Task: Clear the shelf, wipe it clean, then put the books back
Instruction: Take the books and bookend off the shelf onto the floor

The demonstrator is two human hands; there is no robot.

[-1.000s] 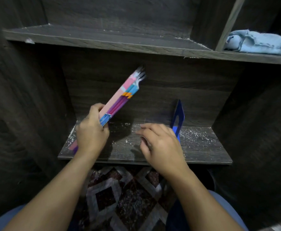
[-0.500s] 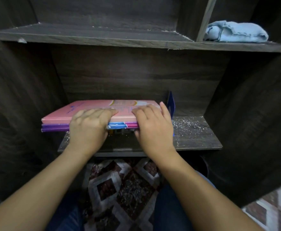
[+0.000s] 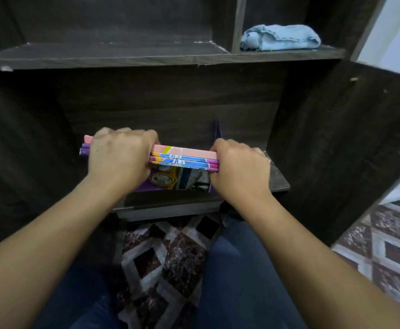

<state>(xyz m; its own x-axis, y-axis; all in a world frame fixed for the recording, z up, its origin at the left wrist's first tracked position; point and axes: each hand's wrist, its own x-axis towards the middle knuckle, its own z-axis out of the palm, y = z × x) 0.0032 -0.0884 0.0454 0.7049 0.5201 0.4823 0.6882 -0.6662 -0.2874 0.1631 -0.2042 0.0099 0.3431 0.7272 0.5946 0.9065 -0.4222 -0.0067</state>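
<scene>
A small stack of thin pink and purple books (image 3: 182, 160) is held flat in front of the lower shelf (image 3: 278, 179), spines toward me. My left hand (image 3: 120, 157) grips the stack's left part, fingers curled over the top. My right hand (image 3: 240, 169) grips its right end. A blue bookend (image 3: 218, 132) stands upright on the shelf just behind my right hand. White dust shows on the shelf's right part. A folded light blue cloth (image 3: 281, 38) lies on the upper shelf's right compartment.
The dark wooden cabinet has an upper shelf (image 3: 123, 58) with a vertical divider (image 3: 238, 22). Its side walls close in left and right. Patterned floor tiles (image 3: 170, 252) and my blue-trousered legs lie below. A white wall shows at far right.
The books went from tilted upright in my left hand to lying flat in both hands, then were drawn out toward me off the shelf. The camera shifted left and closer.
</scene>
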